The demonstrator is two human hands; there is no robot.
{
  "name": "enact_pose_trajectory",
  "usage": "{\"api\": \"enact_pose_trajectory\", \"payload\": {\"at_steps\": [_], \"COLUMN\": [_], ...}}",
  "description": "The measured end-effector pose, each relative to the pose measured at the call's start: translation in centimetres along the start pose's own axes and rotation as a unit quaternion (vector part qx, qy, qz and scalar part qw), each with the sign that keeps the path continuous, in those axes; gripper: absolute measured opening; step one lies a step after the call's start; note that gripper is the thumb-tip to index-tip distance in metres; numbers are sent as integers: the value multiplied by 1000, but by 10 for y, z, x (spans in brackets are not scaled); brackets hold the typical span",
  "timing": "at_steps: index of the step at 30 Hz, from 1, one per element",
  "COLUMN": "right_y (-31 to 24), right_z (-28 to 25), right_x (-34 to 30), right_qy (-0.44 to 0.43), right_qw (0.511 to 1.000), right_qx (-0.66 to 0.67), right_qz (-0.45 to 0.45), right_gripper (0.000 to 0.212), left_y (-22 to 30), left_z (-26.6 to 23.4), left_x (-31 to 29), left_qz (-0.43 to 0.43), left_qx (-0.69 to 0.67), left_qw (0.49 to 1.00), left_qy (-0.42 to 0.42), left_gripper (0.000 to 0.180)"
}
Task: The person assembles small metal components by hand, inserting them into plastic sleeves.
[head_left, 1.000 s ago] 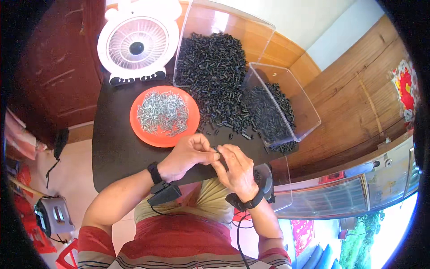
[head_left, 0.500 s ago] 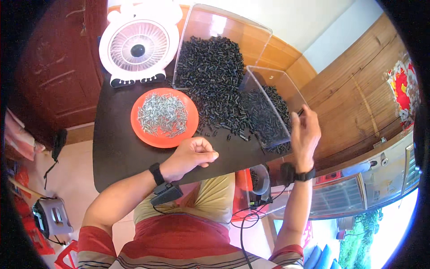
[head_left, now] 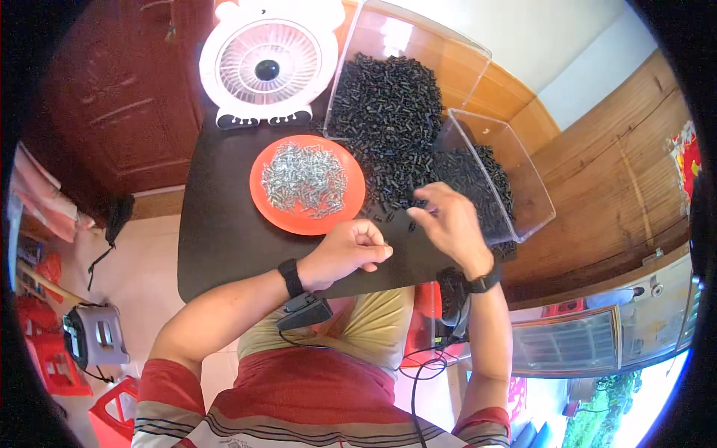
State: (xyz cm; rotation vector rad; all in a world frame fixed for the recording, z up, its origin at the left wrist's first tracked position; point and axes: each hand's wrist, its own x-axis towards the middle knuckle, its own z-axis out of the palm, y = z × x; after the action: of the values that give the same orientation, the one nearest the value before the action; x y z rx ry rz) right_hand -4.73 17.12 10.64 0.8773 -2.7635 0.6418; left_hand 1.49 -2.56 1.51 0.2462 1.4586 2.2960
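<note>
My left hand (head_left: 345,255) is closed in a pinch in front of the orange-red plate (head_left: 271,215); whatever is between its fingertips is too small to make out. On that plate lies a heap of small silvery metal pins (head_left: 306,179). My right hand (head_left: 453,229) reaches to the near edge of a pile of short black plastic pieces (head_left: 388,168). Its thumb and index finger are apart, with black pieces showing between and just beyond them. None is plainly gripped.
A clear plastic bin (head_left: 467,75) lies behind the pile, spilling black pieces onto the dark table (head_left: 224,224). Another clear bin (head_left: 534,190) with black pieces stands at the right. A white animal-shaped fan (head_left: 267,70) stands at the back left. Black cable (head_left: 415,396) hangs near my lap.
My right hand has moved left from beside the right-hand bin to the near edge of the black pile. My left hand keeps its pinch by the plate. The whole view has shifted slightly.
</note>
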Motion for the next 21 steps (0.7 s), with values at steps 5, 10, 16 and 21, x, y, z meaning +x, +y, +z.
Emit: {"api": "enact_pose_trajectory", "payload": {"at_steps": [5,10,16,21], "right_y": [-12,-11,-7,13], "right_z": [28,37,35,46], "right_x": [21,48,73,72], "right_qy": [-94,-82,-122,-137], "right_qw": [995,990,984,980], "right_qx": [35,22,-101,-134], "right_qz": [-24,-116,-78,-55], "right_gripper": [29,28,31,37], "left_y": [-3,-1,0,0], "left_z": [-2,2,0,1], "left_x": [-1,-4,-3,-3], "left_qz": [-5,1,3,-3], "left_qx": [35,48,47,40], "left_qw": [999,998,998,999], "left_qy": [-13,-33,-40,-35], "left_gripper": [14,16,16,16]}}
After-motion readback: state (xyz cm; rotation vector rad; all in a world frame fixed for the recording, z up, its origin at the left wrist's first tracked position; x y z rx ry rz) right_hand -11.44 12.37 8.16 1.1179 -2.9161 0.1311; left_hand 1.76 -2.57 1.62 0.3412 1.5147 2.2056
